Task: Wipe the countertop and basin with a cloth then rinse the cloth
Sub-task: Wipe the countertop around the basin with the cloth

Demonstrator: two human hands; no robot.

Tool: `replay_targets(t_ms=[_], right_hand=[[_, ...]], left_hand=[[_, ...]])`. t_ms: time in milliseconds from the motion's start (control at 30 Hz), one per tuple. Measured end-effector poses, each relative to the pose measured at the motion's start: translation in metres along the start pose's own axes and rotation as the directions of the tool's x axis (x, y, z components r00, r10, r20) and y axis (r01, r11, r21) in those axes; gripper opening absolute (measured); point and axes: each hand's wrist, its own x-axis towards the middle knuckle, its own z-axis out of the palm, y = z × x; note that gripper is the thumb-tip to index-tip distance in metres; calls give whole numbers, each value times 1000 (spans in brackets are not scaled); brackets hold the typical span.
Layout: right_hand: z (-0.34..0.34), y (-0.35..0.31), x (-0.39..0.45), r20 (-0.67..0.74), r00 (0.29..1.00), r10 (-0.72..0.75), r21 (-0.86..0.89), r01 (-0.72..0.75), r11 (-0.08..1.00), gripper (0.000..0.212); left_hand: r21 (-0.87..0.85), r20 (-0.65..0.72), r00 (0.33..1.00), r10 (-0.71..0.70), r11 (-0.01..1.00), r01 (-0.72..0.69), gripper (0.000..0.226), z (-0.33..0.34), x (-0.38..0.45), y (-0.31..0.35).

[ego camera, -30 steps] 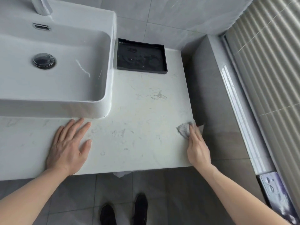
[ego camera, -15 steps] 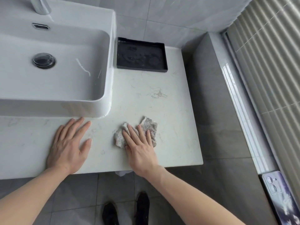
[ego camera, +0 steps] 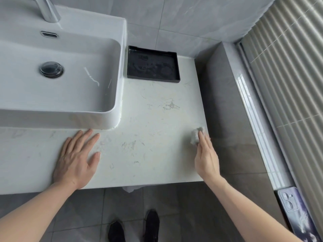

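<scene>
Marble desk (ego camera: 153,130) wiping under way: right hand (ego camera: 206,154), fingers straight, presses cloth (ego camera: 195,137) at 3 o'clock edge; left hand (ego camera: 76,159) flat. Next: wipe basin (ego camera: 97,79) at 10 o'clock.

countertop (ego camera: 148,137): white, grey-veined | basin (ego camera: 61,93): white | tray (ego camera: 153,67): black | cloth (ego camera: 195,136): grey speckled

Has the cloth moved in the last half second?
Yes. The cloth, under the right hand, has gone from mid-countertop, nearer the basin, to the countertop's right edge.
</scene>
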Motion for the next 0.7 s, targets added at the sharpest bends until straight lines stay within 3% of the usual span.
replay_targets(t_ms=[67,167,267,400,533,700], right_hand=[[18,-39,-7,38,982,-183,34,181,983,58],[59,-103,-28,269,887,-376,0,390,921,75],[99,-143,-48,416,783,-461,-75,535,841,61],[111,-145,-46,407,804,-434,-118,518,847,57],[86,-100,-19,359,847,-392,-142,465,874,60],[33,-19,19,220,965,-140,-265,197,944,60]], left_hand=[[2,-2,1000,-1,1000,1,66,0,0,1],[3,-2,1000,0,1000,0,66,0,1,0],[2,-6,1000,3,1000,-3,65,0,1,-1],[5,-11,1000,10,1000,-10,65,1,2,-2],[9,-3,1000,2,1000,-2,65,0,0,-2],[5,0,1000,3,1000,-3,65,-1,0,-2]])
